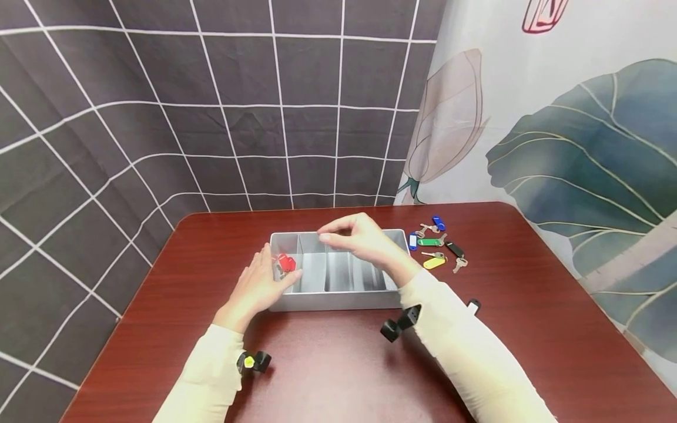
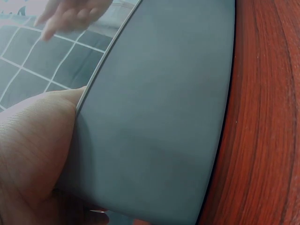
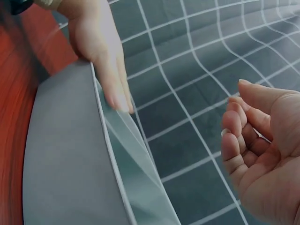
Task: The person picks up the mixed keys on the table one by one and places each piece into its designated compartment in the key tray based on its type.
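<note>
A grey divided tray (image 1: 338, 301) lies lengthwise on the table. My left hand (image 1: 258, 288) rests at its left front corner, with straight fingers along the left side and the thumb reaching over the front rim. Red key tags (image 1: 287, 262) lie in the leftmost compartment beside that thumb. Above the tray's middle hovers my right hand (image 1: 365, 241), thumb and forefinger pointing left. The right wrist view shows this hand's loosely curled fingers (image 3: 232, 145) with nothing between them. In the left wrist view the tray's outer wall (image 2: 154, 108) fills the middle.
Right of the tray lie loose keys with tags: a green tag (image 1: 429, 242), a black tag (image 1: 454, 249), a yellow tag (image 1: 434, 263) and two blue ones, the farther blue tag (image 1: 438, 223) near the back edge. A grey gridded curtain (image 1: 238, 135) hangs behind the brown table (image 1: 328, 364).
</note>
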`<action>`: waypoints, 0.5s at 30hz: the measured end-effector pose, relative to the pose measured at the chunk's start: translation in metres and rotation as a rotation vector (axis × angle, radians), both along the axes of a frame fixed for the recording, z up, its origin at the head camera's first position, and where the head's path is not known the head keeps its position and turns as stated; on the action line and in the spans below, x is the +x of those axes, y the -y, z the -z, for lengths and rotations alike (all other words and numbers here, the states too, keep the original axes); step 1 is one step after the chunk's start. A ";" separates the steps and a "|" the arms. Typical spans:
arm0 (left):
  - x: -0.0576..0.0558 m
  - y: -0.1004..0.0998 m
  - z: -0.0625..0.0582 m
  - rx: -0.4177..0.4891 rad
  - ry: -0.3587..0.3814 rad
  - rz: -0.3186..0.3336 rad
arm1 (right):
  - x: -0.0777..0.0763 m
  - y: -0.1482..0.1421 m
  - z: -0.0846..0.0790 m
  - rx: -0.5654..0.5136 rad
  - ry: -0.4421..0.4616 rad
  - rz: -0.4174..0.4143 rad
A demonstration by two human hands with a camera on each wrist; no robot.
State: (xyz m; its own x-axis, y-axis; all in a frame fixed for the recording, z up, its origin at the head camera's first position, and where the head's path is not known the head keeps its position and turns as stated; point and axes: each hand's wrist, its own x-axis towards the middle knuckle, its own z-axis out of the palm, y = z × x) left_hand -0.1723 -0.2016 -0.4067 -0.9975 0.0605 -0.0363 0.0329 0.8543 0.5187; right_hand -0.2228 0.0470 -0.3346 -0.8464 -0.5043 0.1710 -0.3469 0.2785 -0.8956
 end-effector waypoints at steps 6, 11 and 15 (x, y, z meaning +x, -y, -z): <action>0.000 0.003 -0.001 -0.001 -0.003 0.006 | 0.011 -0.044 0.003 -0.012 0.014 0.078; 0.000 0.003 0.000 0.007 0.002 0.010 | 0.016 -0.078 0.007 -0.037 0.029 0.144; 0.000 0.001 0.000 0.007 0.007 0.014 | 0.019 -0.103 0.010 -0.039 0.030 0.215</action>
